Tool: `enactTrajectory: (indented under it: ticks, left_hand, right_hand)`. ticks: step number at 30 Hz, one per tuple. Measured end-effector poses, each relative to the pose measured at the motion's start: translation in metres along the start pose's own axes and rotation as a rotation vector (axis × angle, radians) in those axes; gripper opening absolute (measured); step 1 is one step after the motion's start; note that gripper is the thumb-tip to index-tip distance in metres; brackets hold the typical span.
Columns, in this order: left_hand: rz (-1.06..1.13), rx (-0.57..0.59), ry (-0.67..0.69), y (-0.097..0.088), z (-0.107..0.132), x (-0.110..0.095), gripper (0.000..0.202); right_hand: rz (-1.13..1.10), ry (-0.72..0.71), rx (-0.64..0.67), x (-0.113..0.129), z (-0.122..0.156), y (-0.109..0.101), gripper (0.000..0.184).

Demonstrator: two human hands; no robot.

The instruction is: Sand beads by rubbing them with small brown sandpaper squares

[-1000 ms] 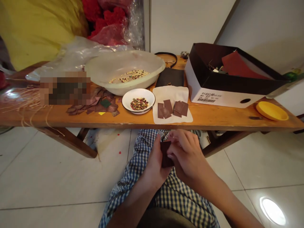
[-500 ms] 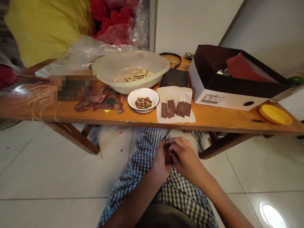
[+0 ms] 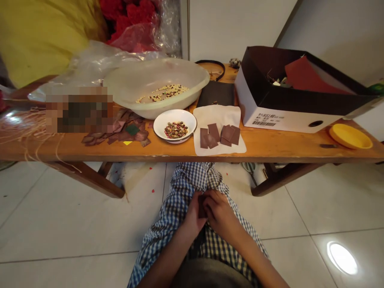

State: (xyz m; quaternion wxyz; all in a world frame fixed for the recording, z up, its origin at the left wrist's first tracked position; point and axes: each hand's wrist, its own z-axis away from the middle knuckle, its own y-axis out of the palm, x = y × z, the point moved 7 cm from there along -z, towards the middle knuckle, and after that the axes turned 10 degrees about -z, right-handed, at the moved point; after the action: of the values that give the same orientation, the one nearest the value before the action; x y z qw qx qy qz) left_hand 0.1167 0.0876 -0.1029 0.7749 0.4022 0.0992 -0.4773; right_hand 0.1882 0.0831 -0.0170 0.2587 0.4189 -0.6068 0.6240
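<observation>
Trousers (image 3: 156,236) in blue and white check lie beneath both hands, which meet over the lap. The left hand (image 3: 194,218) is clamped on a brown piece (image 3: 202,208), its thumb along the near side; the right hand (image 3: 220,212) curls its fingers against the piece's right side, though whether they pinch it cannot be told. Beyond the knees, scissors (image 3: 249,169) lie under the bench (image 3: 267,149). Along the bench's near edge, from left to right, are a heap of scraps (image 3: 112,137), a white bowl (image 3: 175,140) of mixed beads (image 3: 176,130), a pale cloth (image 3: 219,113) bearing brown squares (image 3: 230,135) in two overlapping groups, and a yellow dish (image 3: 349,138). Farther back stand a basin (image 3: 123,86) with more beads in it and a box (image 3: 285,120) containing a red sheet (image 3: 310,76). Clear plastic (image 3: 87,60) lies behind the basin's left end.
</observation>
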Motion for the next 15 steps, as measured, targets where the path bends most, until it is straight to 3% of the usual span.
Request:
enactTrajectory:
  ticks: [3, 8, 11, 15]
  left_hand:
    - [0.002, 0.049, -0.109, 0.002, 0.002, 0.004, 0.023]
    - [-0.003, 0.111, -0.220, 0.004, 0.007, 0.002, 0.032]
    - [0.004, 0.105, -0.223, 0.001, 0.011, -0.003, 0.032]
    - [0.013, 0.062, -0.210, -0.003, 0.018, -0.012, 0.031]
  right_hand:
    - [-0.111, 0.026, -0.102, -0.019, -0.004, -0.018, 0.025]
    - [-0.200, 0.143, -0.313, -0.086, -0.022, -0.045, 0.020]
    - [-0.241, 0.163, -0.331, -0.115, -0.040, -0.040, 0.022]
    - [-0.286, 0.161, -0.318, -0.136, -0.066, -0.021, 0.028]
